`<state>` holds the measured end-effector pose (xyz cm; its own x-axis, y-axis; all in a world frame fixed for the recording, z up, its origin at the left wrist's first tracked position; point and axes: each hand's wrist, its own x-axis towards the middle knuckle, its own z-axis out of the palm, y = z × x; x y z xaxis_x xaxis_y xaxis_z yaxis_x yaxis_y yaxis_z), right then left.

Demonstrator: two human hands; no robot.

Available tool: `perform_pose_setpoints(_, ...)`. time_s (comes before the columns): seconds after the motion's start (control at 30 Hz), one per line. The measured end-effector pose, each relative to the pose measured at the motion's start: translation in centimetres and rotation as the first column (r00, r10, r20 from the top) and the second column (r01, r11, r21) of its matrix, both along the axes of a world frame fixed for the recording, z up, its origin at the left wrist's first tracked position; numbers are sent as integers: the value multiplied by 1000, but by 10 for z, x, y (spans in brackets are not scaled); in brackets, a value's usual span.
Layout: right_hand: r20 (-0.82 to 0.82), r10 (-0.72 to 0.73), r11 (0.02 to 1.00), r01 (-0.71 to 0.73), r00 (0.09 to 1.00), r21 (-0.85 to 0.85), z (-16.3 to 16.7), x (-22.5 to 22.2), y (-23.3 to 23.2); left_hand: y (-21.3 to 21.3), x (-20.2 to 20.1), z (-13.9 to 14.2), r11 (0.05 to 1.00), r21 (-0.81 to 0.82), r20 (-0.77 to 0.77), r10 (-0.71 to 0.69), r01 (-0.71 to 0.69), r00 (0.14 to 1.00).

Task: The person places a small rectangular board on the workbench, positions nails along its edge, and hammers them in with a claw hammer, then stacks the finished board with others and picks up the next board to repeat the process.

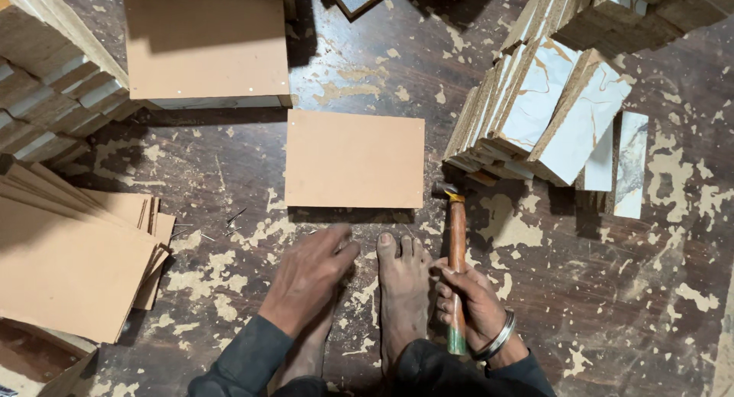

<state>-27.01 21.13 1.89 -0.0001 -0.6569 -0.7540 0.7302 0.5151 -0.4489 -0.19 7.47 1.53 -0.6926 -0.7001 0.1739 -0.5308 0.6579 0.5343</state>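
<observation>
The right hand (pixel 475 301) is wrapped around the wooden handle of a hammer (pixel 456 267), fingers curled tight about the shaft near its green-stained lower end; a metal bangle (pixel 498 340) circles the wrist. The hammer stands nearly upright in view, its dark steel head resting on the floor (pixel 612 290) just off the near right corner of a flat, rectangular board (pixel 355 158) of smooth, pale brown fibreboard. The left hand (pixel 310 278) lies palm down over the left foot, fingers loosely together and holding nothing, their tips blurred, just short of the board's near edge. The bare right foot (pixel 403 290), dusty, sits between the two hands, toes pointing at the board. A few thin nails (pixel 229 227) lie scattered on the floor to the left of the hand. The floor is dark, worn wood, flecked with patches of pale, chipped paint. At the left a fanned stack of boards (pixel 76 259) of the same brown material spreads out, edges stepped. Farther off, to the left, a box (pixel 206 49) with a brown panel top and pale side stands behind the board. To the right, leaning rows of thick slabs (pixel 535 114) show rough chipboard edges and glossy white faces veined like marble.
</observation>
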Motion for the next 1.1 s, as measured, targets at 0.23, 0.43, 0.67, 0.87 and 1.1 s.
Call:
perform_pose_setpoints(0.23,259,-27,1000,22,966,22,14,1,1,-18,-6,-7,982,-168,165,-56,84,985)
perform_pose_setpoints(0.43,212,-49,999,51,976,-5,15,-2,10,-28,-18,-9,974,-221,192,-6,49,981)
perform_pose_setpoints(0.67,-52,5,976,7,999,218,30,-2,29,-31,-34,17,970,209,-187,165,-125,968)
perform_pose_setpoints(0.87,-236,116,985,-82,965,150,44,6,30,-36,-30,31,958,243,-209,207,-154,956)
perform_pose_setpoints(1.1,-436,240,970,-194,868,148,57,14,34,-28,-34,-1,489,872,-318,552,9,771)
